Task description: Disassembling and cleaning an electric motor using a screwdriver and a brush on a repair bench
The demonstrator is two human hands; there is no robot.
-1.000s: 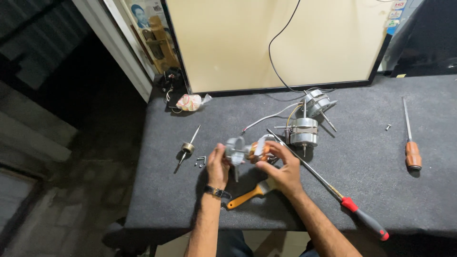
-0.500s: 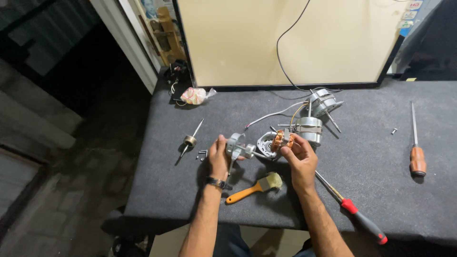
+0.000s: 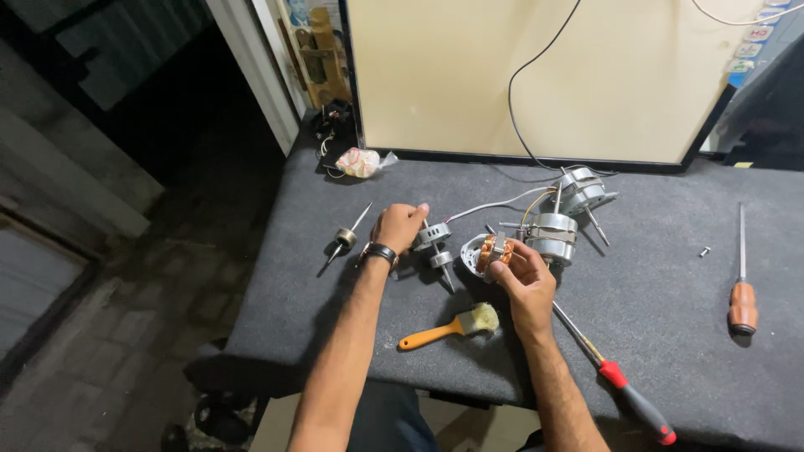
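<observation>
Right hand grip round copper-wound stator, metal, ring-shaped.

Bright overhead light, sharp pic (left side dark).

Both forearms reach forward, left hand and right hand curled closed.

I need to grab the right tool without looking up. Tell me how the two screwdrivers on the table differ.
The red-handled screwdriver lies near the front edge, slanting toward the right hand; the brown-handled screwdriver lies far right, almost straight up and down in the head view. The red one's handle is slim with a black grip; the brown one's is short and stout. Its shaft passes behind the right hand; the brown one lies apart. Both rest flat on the grey table, untouched.
</observation>
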